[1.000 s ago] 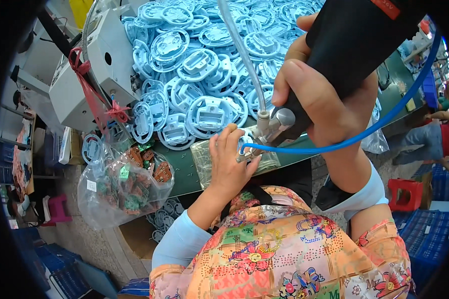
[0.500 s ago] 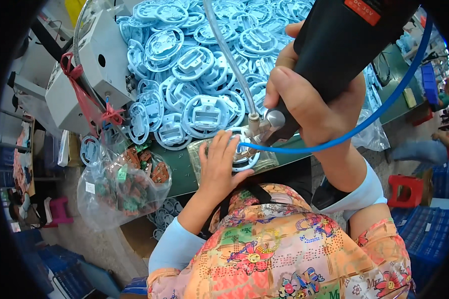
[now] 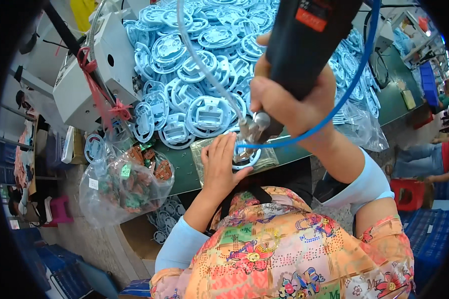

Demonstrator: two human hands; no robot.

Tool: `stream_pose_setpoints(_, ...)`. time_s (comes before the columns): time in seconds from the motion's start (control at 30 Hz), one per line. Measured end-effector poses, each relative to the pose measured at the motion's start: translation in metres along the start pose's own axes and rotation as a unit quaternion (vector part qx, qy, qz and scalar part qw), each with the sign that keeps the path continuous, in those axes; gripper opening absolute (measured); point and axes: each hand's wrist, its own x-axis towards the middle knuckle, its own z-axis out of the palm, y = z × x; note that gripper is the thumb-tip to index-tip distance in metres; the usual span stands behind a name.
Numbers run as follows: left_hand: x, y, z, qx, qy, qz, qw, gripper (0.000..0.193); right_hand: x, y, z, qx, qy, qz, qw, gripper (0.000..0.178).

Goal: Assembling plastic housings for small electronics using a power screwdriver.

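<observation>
My right hand [image 3: 297, 107] is wrapped round a large black electric screwdriver [image 3: 309, 47], held tilted with its metal nose [image 3: 253, 128] down over a light-blue ring-shaped plastic part [image 3: 255, 158]. A clear hose [image 3: 200, 62] and a blue hose [image 3: 346, 102] run to that nose, which hides the tip. My left hand [image 3: 218, 162] grips the plastic part at its left side, fingers laid along it and thumb at its near edge. Beneath the part lies a flat tan pad [image 3: 270, 156] on the green bench [image 3: 185, 172].
A big heap of light-blue ring parts [image 3: 207, 115] covers the bench beyond my hands. To the left are a clear bag of small circuit boards [image 3: 129, 187] and a grey-white machine box [image 3: 92, 74]. At right sit a clear plastic bag [image 3: 361, 127] and a red stool [image 3: 408, 194].
The screwdriver and my right hand have shifted left, with the nose still over the part. My left hand stays on the part. At far right, another person shows more fully.
</observation>
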Motion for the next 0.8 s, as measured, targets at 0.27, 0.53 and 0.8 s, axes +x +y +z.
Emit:
stream_pose_setpoints(0.27,-0.002,-0.001,0.002,-0.021,0.005,-0.037,0.999,0.093,0.003,-0.048,0.017,0.088,-0.037,-0.041,0.995,0.048)
stream_pose_setpoints(0.53,-0.004,-0.009,0.013,-0.116,-0.027,-0.076,0.990,0.094,-0.011,-0.011,0.020,-0.002,-0.033,-0.074,0.997,0.047)
stream_pose_setpoints(0.8,-0.007,-0.009,0.010,-0.086,-0.012,-0.065,0.994,0.091,-0.020,0.004,0.026,-0.015,-0.008,-0.039,0.999,0.045)
